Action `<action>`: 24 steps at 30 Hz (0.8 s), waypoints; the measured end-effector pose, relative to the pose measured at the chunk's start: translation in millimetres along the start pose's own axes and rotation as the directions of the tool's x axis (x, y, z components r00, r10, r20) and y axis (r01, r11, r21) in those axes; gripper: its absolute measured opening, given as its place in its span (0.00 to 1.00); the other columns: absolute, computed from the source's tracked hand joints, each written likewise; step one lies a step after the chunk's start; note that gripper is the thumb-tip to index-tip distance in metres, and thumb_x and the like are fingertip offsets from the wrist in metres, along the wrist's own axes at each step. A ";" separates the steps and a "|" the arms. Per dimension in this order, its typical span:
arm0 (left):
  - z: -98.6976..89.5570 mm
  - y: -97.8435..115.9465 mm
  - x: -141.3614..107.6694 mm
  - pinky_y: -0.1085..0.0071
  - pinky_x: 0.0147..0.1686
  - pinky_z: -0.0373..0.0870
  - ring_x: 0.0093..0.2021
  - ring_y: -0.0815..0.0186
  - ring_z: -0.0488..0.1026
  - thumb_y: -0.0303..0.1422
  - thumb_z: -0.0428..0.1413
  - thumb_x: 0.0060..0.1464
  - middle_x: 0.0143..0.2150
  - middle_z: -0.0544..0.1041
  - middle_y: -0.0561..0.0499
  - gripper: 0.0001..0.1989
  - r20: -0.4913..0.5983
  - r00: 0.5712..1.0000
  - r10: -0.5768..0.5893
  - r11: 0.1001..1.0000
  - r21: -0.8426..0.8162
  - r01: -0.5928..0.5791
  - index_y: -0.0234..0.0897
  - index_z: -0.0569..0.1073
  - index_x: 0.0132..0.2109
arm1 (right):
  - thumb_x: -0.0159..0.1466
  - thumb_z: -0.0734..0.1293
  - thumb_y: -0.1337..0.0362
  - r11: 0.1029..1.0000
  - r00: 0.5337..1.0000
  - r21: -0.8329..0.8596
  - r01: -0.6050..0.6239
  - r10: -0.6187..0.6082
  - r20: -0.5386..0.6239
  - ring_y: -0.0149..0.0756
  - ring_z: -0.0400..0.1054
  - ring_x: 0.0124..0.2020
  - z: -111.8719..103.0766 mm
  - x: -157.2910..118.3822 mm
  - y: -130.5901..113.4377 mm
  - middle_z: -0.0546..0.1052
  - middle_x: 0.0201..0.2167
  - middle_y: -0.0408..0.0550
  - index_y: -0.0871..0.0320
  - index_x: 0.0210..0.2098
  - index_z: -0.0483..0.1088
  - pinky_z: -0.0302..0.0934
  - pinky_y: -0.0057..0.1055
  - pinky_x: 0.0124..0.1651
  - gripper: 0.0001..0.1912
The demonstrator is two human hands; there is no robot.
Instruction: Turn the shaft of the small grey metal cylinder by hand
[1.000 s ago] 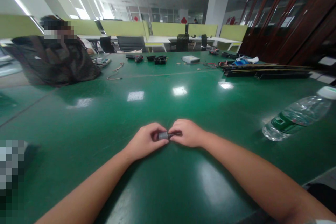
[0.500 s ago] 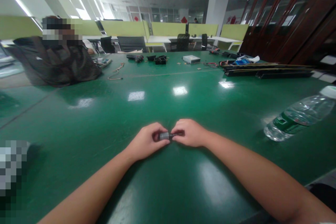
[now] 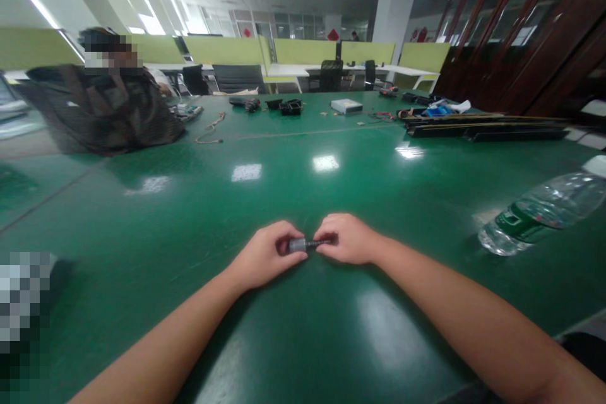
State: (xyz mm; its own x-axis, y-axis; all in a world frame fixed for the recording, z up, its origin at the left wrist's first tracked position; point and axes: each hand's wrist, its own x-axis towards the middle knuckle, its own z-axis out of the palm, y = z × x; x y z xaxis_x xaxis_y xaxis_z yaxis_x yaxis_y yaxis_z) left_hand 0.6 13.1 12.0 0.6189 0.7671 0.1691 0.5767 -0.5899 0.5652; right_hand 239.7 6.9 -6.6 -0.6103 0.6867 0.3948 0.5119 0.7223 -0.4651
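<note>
Most of the view is taken up by a green table [image 3: 284,192], behind whose right end a dark wooden cabinet [image 3: 506,31] is seen. At the far left of the tabletop a large dark bag [image 3: 104,117] is set down, and at the far right long black bars [image 3: 511,127] are laid out in a low pile. Nearer, by the right edge, a clear bottle [image 3: 534,218] with a green label is placed, well apart from the hands.

In the near middle, both hands are held low over the green surface, their fingertips brought near each other. By the left hand [image 3: 262,259], narrowed between thumb and curled fingers, a small grey cylinder [image 3: 297,245] is gripped. By the right hand [image 3: 348,241], likewise pinched narrow, a thin dark rod [image 3: 313,243] is held (its far end is hidden among the fingers). The rod is lined up with the cylinder's right end, and a short length of it is left exposed between the two hands; whether they are joined cannot be told.
</note>
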 end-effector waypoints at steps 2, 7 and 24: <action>0.1 -0.3 0.1 0.73 0.30 0.63 0.29 0.67 0.68 0.40 0.61 0.53 0.31 0.73 0.53 0.12 -0.001 1.000 0.003 1.000 0.002 -0.003 0.37 0.75 0.41 | 0.58 0.70 0.66 1.000 1.000 0.002 -0.006 0.006 0.000 0.34 0.67 0.33 -1.0 -0.6 0.2 0.76 0.29 0.46 0.59 0.35 0.76 0.59 0.29 0.39 0.05; -0.3 0.1 0.2 0.73 0.29 0.63 0.29 0.67 0.68 0.40 0.61 0.54 0.31 0.72 0.53 0.12 0.004 1.000 -0.002 1.000 0.006 0.002 0.38 0.75 0.42 | 0.57 0.71 0.67 1.000 1.000 0.009 -0.019 0.019 -0.002 0.33 0.67 0.33 -3.0 -1.9 0.8 0.76 0.29 0.45 0.59 0.34 0.76 0.59 0.29 0.39 0.05; -0.9 1.1 0.2 0.73 0.29 0.64 0.29 0.67 0.68 0.40 0.60 0.54 0.31 0.73 0.53 0.12 0.003 1.000 -0.008 1.000 -0.017 0.008 0.37 0.76 0.42 | 0.57 0.72 0.65 0.997 0.997 0.016 -0.071 0.071 0.023 0.32 0.68 0.33 -9.4 -4.4 2.9 0.77 0.30 0.45 0.59 0.33 0.76 0.59 0.28 0.38 0.05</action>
State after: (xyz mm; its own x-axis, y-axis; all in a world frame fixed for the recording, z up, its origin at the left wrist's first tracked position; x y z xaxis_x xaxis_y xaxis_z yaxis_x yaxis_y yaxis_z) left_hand 0.9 12.8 13.5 0.6154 0.7713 0.1622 0.5727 -0.5790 0.5803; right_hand 249.5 6.7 -2.2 -0.5863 0.7341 0.3425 0.5445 0.6702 -0.5043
